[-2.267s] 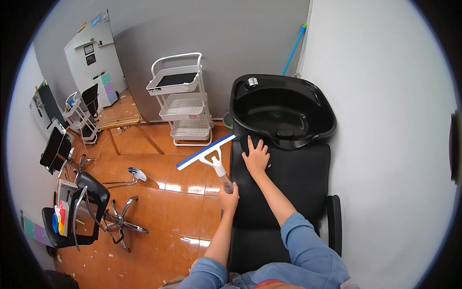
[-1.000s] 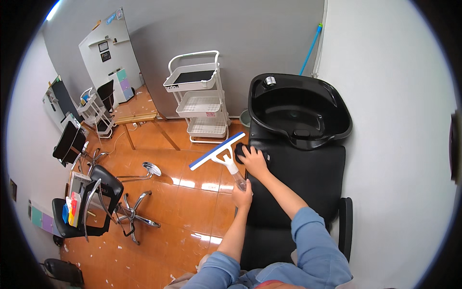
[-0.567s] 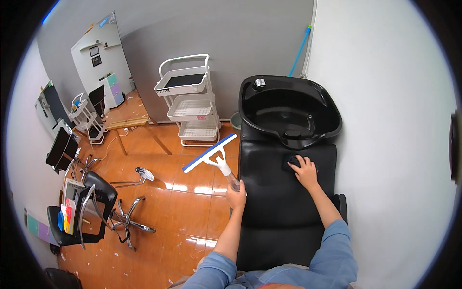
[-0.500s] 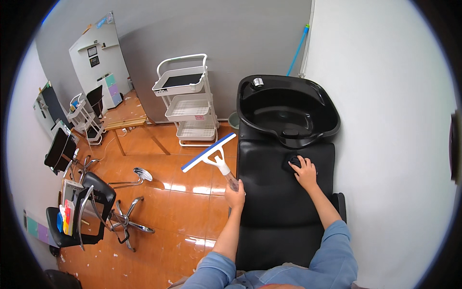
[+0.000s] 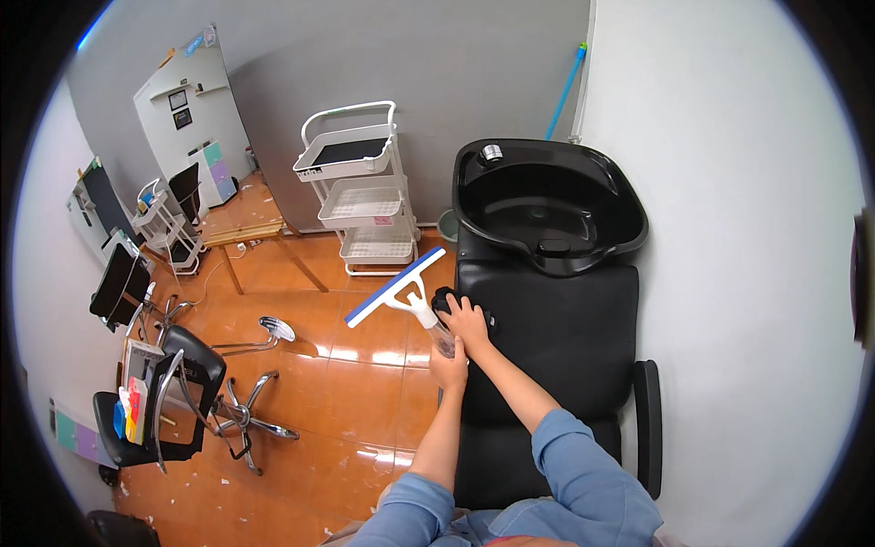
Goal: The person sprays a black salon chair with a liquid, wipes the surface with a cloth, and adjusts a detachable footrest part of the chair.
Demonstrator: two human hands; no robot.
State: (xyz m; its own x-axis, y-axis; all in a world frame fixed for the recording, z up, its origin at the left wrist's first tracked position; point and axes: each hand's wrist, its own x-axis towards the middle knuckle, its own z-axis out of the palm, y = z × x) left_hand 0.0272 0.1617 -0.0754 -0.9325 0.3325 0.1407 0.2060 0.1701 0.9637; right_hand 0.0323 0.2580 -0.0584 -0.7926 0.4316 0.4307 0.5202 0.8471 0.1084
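Observation:
My left hand point(image 5: 447, 367) is wrapped round the clear bottle-like handle of a spray squeegee point(image 5: 397, 292). Its white head with a blue blade points up and left, above the floor. Close beside it, my right hand point(image 5: 468, 323) presses a black cloth point(image 5: 444, 299) against the upper left edge of the black padded shampoo chair point(image 5: 556, 356). Part of the cloth is covered by the fingers. At the head of the chair is a glossy black wash basin point(image 5: 547, 202) with a chrome fitting point(image 5: 491, 153) on its left rim.
A white three-tier trolley point(image 5: 367, 202) stands against the grey wall. To the left are a salon chair point(image 5: 196, 365) with a chrome footrest, a wooden table point(image 5: 246, 235) and a tall mirror point(image 5: 196, 128). A blue pole point(image 5: 563, 96) leans behind the basin; a bucket point(image 5: 447, 225) stands beside it.
My right hand has moved left with the black cloth, from the middle of the backrest to its left edge near the squeegee. My left hand holds the squeegee almost as before.

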